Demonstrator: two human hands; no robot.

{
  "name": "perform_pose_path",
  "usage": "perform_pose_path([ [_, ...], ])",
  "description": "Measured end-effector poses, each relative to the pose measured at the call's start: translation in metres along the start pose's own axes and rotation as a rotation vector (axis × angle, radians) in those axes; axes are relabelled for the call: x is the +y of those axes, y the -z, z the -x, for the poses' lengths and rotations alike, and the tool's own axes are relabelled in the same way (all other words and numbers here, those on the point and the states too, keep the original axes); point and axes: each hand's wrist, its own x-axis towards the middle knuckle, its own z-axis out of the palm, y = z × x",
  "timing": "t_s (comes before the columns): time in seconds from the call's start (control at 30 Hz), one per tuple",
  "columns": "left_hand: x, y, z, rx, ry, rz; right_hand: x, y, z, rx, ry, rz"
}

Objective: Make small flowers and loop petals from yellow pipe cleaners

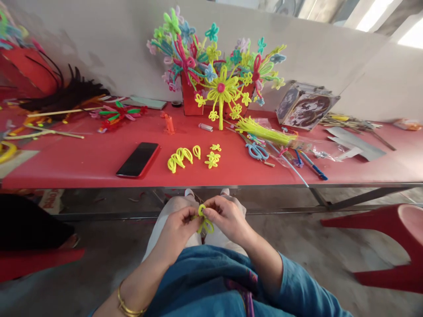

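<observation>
Over my lap, my left hand (176, 229) and my right hand (226, 216) both pinch a yellow pipe cleaner piece (205, 222) bent into small loops. The fingers of both hands are closed round it, below the table's front edge. On the red table (82, 160) in front of me lie several finished yellow loop pieces (181, 157) and small yellow pipe cleaner flowers (212, 158). Behind them stands a red box holding a bouquet of pipe cleaner flowers (218, 66) in many colours.
A phone (139, 159) lies screen up left of the loops. A bundle of yellow pipe cleaners (264, 131), blue scissors (257, 152), pens and a patterned box (306, 105) sit to the right. Red plastic stools (393, 246) stand on both sides of me.
</observation>
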Motion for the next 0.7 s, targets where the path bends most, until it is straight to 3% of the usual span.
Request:
perform_pose_path([
  [0.13, -0.0023, 0.0021, -0.0022, 0.003, 0.045, 0.195, 0.0014, 0.0032, 0.0043, -0.058, -0.026, -0.047],
  [0.5, -0.0067, 0.0028, -0.0035, -0.116, 0.100, 0.367, 0.0002, 0.0011, 0.0046, -0.017, -0.048, 0.009],
  [0.7, -0.0052, 0.0005, -0.0053, -0.089, 0.137, 0.508, 0.0026, 0.0065, 0.0019, -0.028, -0.063, 0.008],
])
